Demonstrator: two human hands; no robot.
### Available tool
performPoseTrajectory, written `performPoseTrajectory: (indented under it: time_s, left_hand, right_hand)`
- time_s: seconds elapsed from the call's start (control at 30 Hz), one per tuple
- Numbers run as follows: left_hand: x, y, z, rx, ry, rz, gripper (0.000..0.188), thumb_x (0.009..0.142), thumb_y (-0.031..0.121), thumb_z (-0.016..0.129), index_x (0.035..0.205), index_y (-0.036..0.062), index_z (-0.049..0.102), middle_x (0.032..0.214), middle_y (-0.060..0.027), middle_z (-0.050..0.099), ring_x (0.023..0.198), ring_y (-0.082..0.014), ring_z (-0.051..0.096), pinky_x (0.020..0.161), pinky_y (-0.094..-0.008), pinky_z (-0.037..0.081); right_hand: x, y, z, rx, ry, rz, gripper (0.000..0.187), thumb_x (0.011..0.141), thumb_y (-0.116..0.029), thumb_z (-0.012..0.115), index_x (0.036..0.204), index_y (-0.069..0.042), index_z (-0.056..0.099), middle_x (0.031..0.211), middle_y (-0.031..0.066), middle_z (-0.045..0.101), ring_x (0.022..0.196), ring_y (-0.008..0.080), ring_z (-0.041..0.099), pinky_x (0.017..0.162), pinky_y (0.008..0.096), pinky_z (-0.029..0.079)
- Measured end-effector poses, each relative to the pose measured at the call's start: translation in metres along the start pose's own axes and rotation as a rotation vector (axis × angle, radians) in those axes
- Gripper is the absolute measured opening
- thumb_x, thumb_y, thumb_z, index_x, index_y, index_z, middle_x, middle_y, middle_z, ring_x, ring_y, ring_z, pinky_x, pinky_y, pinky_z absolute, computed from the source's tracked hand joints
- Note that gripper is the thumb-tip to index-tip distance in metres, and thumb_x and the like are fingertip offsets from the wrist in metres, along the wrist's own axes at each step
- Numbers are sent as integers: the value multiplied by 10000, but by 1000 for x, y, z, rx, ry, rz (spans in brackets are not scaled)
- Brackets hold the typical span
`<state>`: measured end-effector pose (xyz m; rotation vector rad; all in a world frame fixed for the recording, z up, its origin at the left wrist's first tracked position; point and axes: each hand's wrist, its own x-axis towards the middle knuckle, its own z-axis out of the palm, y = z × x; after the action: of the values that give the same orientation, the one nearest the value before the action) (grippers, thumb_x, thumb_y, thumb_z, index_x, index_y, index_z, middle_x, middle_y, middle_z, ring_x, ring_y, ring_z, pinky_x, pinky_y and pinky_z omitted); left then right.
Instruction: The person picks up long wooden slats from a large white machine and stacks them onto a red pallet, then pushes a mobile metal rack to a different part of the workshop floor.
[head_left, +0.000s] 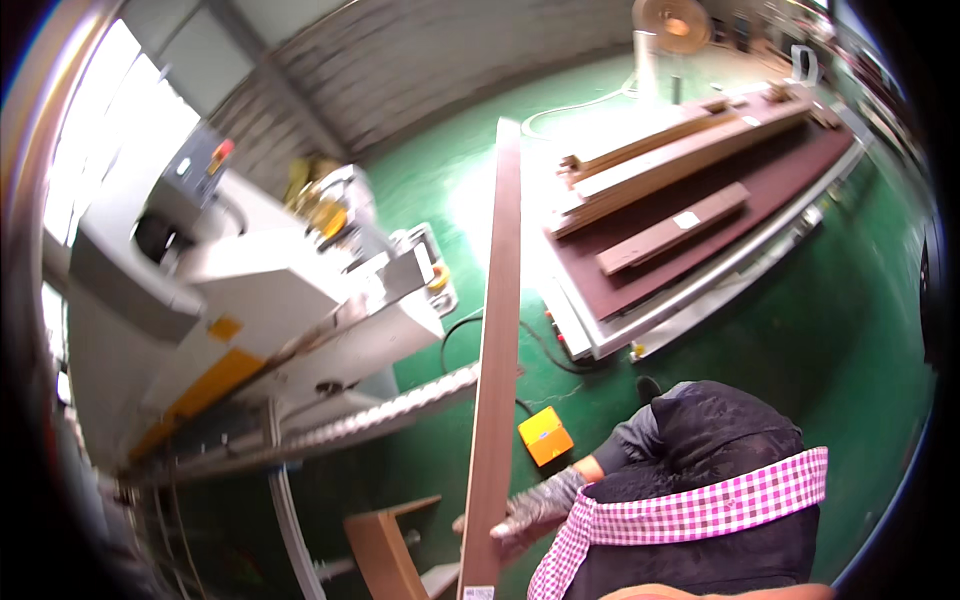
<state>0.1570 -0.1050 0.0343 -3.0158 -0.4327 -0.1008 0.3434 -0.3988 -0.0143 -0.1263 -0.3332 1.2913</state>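
Note:
A long, narrow brown board point(495, 300) runs upright through the middle of the view, with a small white label at its near end. My right hand point(535, 512), in a greyish, dirty work glove, is closed around the board near that end. The thumb lies along the right edge and a fingertip shows past the left edge; the rest of the fingers are hidden beneath. A dark sleeve leads to this hand from the right, next to a pink checkered cloth point(720, 500). My left hand is not to be seen.
At the left stands a grey-white machine point(270, 290) with a ribbed rail point(400, 405). An orange box point(545, 437) sits on the green floor. To the right, a low table point(640, 295) bears several stacked brown boards point(690, 150). A cardboard-coloured piece point(385, 555) is at the lower left.

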Motion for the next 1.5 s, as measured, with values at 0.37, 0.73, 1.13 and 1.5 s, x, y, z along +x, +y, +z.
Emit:
performPoseTrajectory:
  time_s: [0.37,0.73,1.13,1.5]
  left_hand:
    - [214,249,-50,-16,19,475,868,547,594,836,1245,149,575,986,-137,666,934,-365,624,851,-484,482]
    - [365,475,-18,-135,13,787,711,707,481,779,1277,113,567,1028,-166,649,979,-363,588,870,-484,467]
    - [446,695,50,-251,-252,749,856,531,378,903,1269,96,576,1142,-174,647,1099,-353,593,958,-451,452]
    - [429,869,99,-260,149,1061,870,600,488,851,1307,101,524,1183,-110,591,1158,-281,533,997,-443,397]
  right_hand:
    - [-290,-257,-15,-309,873,-1054,516,926,-337,679,1310,-44,498,1184,107,632,1097,245,630,936,426,548]
    - [-668,-444,-93,-174,1390,-1458,260,909,-289,694,1101,-125,634,975,16,702,879,208,695,762,455,589]
    - [-826,-521,-128,-238,1694,-1290,453,905,-221,703,1243,21,521,1331,184,523,1149,335,548,944,531,501]
    - [-791,-510,-138,-544,2058,-859,536,906,-132,636,1385,16,448,1012,110,661,775,166,648,677,322,563]
